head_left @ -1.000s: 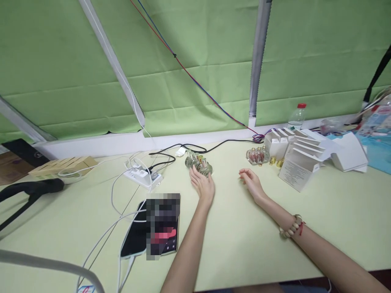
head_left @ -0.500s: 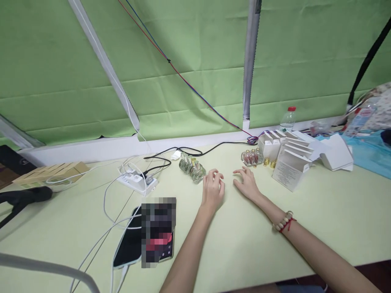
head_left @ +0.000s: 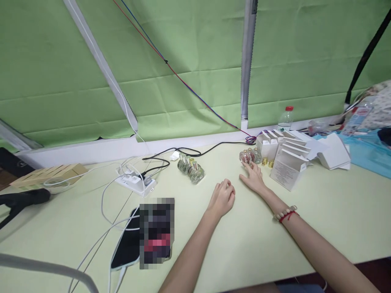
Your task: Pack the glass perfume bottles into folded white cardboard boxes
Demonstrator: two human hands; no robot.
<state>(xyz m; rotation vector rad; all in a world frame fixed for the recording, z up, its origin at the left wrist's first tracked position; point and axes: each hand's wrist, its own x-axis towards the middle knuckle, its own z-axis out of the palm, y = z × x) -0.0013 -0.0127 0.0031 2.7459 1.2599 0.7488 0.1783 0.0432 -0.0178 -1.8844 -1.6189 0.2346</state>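
Observation:
My right hand (head_left: 253, 178) reaches with outstretched fingers to a row of small round glass bottles with reddish contents (head_left: 247, 156). Its fingertips are at the front of the nearest bottle; whether they touch it is hard to tell. Nothing shows in its grasp. Lower and to the left, my left hand (head_left: 222, 196) hovers over or rests on the table with fingers curled in and nothing visible in them. Left of it lies a second row of round glass bottles with pale green contents (head_left: 191, 169). Small gold caps (head_left: 267, 162) sit right of the reddish bottles.
White printed boxes (head_left: 288, 170) with open flaps stand at the right, beside loose white card (head_left: 332, 152). Leftward are a power strip (head_left: 136, 182) with tangled cables, a phone (head_left: 126, 248), a pixelated device and tan boxes (head_left: 50, 175). A clear bottle (head_left: 285, 121) stands behind.
My right hand has moved forward to the reddish bottles. My left hand has drawn back rightward from the green bottles, and its fingers have curled in. The view has shifted slightly.

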